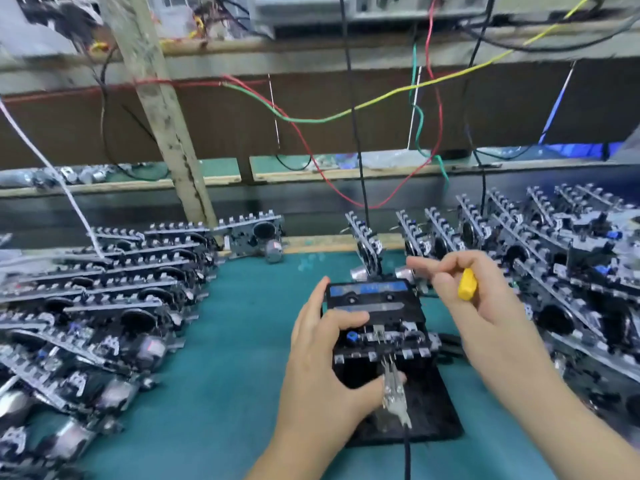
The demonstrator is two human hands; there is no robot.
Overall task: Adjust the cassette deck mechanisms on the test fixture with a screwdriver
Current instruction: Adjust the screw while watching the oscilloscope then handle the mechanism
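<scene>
A big pile of cassette decks (104,299) lies on the left of the green table (242,341). In the middle, the left hand (323,368) grips a black deck with a blue tape (375,320), sitting on a dark test fixture (429,410). Just right, the right hand (474,292) is curled around a yellow screwdriver (467,284).

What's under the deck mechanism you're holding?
The deck mechanism sits on a black fixture base on the green mat. The left hand grips its left side; contact points beneath are covered.
</scene>
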